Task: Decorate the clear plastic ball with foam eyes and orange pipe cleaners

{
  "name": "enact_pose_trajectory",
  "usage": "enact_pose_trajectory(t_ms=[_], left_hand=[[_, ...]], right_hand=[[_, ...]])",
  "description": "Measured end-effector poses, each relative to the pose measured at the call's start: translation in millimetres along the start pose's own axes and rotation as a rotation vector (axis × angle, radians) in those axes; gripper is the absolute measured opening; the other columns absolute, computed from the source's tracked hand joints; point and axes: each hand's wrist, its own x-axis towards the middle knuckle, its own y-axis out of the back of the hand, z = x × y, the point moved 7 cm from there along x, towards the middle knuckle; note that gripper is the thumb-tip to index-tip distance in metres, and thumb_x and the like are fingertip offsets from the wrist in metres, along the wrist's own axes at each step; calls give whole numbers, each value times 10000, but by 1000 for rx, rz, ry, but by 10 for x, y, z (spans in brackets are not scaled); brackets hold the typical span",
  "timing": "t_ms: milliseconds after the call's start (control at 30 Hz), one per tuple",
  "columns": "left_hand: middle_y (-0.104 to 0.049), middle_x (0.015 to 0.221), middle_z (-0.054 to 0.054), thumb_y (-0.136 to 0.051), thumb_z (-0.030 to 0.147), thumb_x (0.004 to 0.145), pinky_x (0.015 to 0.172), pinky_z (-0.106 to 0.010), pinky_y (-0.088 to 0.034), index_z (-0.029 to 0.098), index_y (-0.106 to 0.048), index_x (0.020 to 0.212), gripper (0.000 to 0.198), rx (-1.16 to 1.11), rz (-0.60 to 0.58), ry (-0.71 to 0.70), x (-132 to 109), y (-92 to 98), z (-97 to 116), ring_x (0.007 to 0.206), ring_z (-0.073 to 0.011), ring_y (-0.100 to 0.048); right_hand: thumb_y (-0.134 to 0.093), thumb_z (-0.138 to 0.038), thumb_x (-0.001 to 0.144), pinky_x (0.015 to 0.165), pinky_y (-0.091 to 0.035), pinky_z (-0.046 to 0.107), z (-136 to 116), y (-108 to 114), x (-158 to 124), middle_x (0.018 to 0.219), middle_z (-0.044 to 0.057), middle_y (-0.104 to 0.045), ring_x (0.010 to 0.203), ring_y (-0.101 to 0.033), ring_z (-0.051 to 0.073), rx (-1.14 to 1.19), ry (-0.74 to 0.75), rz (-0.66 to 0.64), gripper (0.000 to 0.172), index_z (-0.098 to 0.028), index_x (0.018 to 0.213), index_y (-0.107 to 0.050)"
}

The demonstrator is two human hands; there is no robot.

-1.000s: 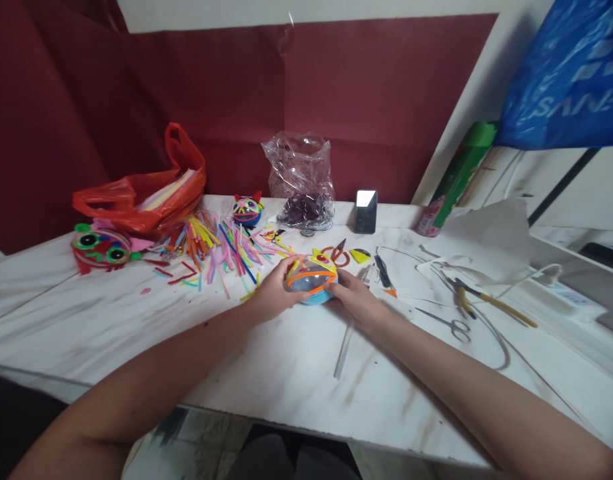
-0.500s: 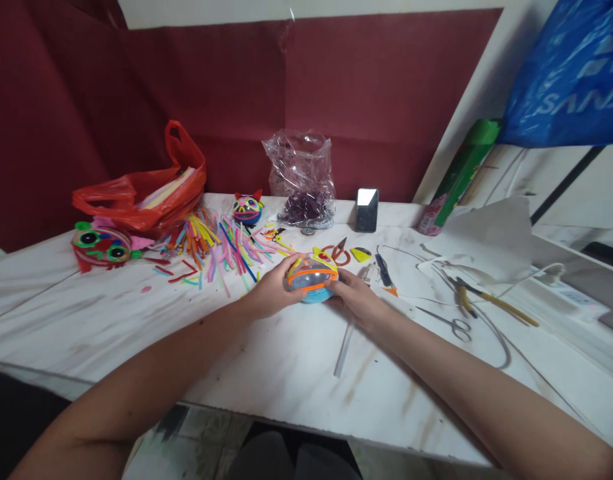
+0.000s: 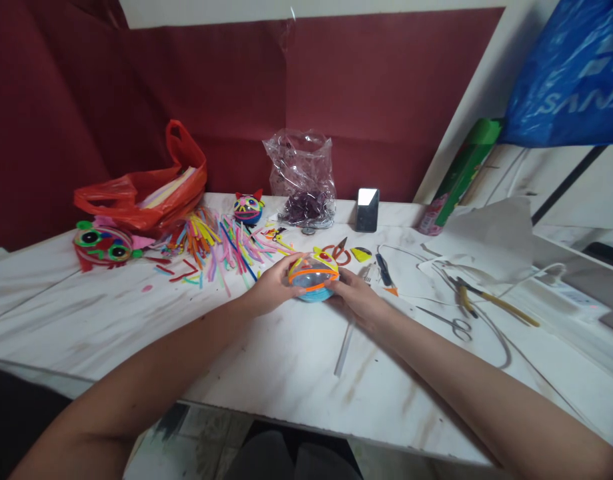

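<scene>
Between my two hands is a small round craft ball (image 3: pixel 313 280), clear in the middle, with a light blue base, an orange band and yellow pieces on top. My left hand (image 3: pixel 272 288) grips its left side, thumb at the front. On its right side my right hand (image 3: pixel 355 293) closes, fingers partly hidden behind it. Just beyond lie red-handled scissors (image 3: pixel 340 252) and a yellow and black scrap (image 3: pixel 361 254). A glue gun (image 3: pixel 371 274) lies partly hidden by my right hand, and a clear glue stick (image 3: pixel 343 350) rests in front.
Colourful pipe cleaners (image 3: pixel 221 247) spread to the left, by a red plastic bag (image 3: pixel 141 193) and a finished-looking animal figure (image 3: pixel 106 245). A smaller cat-faced ball (image 3: pixel 249 209) stands behind. At right are metal scissors (image 3: pixel 453 325), pliers (image 3: pixel 496 307) and loose cables (image 3: pixel 503 347).
Almost nothing differs. Both hands keep their hold on the ball, which sits in nearly the same place; the view has shifted very slightly.
</scene>
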Motion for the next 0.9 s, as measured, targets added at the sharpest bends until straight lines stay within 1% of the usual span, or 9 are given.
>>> enact_pose_trajectory(t_ms=[100, 200, 267, 367, 467, 600, 733, 800, 900], left_hand=[[-476, 1442, -129, -771, 215, 631, 1062, -432, -415, 190, -455, 1362, 797, 52, 13, 1, -17, -1, 23, 1314, -320, -462], [-473, 1448, -109, -764, 216, 645, 1105, -433, -367, 201, -477, 1354, 765, 167, 29, -50, -33, 4, 79, 1340, -312, -430], [-470, 1452, -98, -768, 219, 646, 1117, -414, -355, 204, -494, 1345, 751, 211, 28, -83, -35, -1, 116, 1351, -307, -417], [-517, 1410, -101, -765, 236, 649, 1077, -401, -408, 193, -493, 1347, 751, 173, 7, -67, -18, -5, 118, 1312, -311, -464], [-553, 1371, -115, -765, 261, 644, 1044, -423, -437, 179, -490, 1347, 759, 128, -9, -36, 15, 25, 88, 1262, -318, -513], [-552, 1367, -123, -762, 285, 646, 1072, -456, -394, 171, -528, 1307, 711, 198, 30, -31, 54, 140, 56, 1256, -315, -512], [-563, 1349, -116, -756, 288, 661, 1069, -433, -391, 177, -544, 1246, 631, 231, 53, -80, 60, 185, 91, 1243, -284, -525], [-586, 1312, -119, -758, 298, 664, 1039, -417, -416, 171, -563, 1156, 544, 215, 64, -108, 47, 184, 120, 1214, -269, -551], [-614, 1264, -111, -754, 326, 669, 1000, -411, -442, 170, -577, 955, 370, 225, 70, -117, 14, 174, 161, 1196, -262, -563]], right_hand=[[-755, -301, 669, 820, -540, 371, -13, -24, -18, 1062, 57, -707, 902, -674, 217, 11, 15, -13, 446, -228, 1082, -604], [-818, -301, 609, 932, -491, 411, -61, -36, -38, 1126, 55, -688, 1003, -645, 228, 4, 107, -9, 585, -244, 1143, -585], [-835, -302, 592, 970, -465, 410, -75, -37, -39, 1155, 54, -678, 1050, -625, 227, -19, 150, -9, 623, -247, 1159, -584], [-829, -318, 603, 938, -483, 391, -59, -23, -18, 1106, 53, -697, 1020, -633, 221, -37, 147, -13, 594, -233, 1143, -594], [-826, -329, 607, 856, -522, 369, -37, 0, 2, 1056, 52, -707, 942, -653, 209, -28, 102, -10, 576, -220, 1125, -597], [-822, -348, 621, 760, -555, 330, -5, -6, -10, 1086, 51, -692, 896, -662, 193, 27, 8, -20, 551, -228, 1108, -595], [-820, -360, 629, 706, -578, 312, -12, -9, -28, 1064, 59, -697, 889, -667, 198, 87, -42, -22, 505, -219, 1066, -612], [-814, -359, 642, 696, -587, 312, -21, -8, -26, 1059, 60, -700, 896, -669, 203, 118, -54, -37, 479, -216, 1056, -617], [-797, -349, 670, 704, -595, 319, -23, -6, -12, 1061, 51, -704, 900, -673, 201, 153, -58, -67, 439, -225, 1052, -621]])
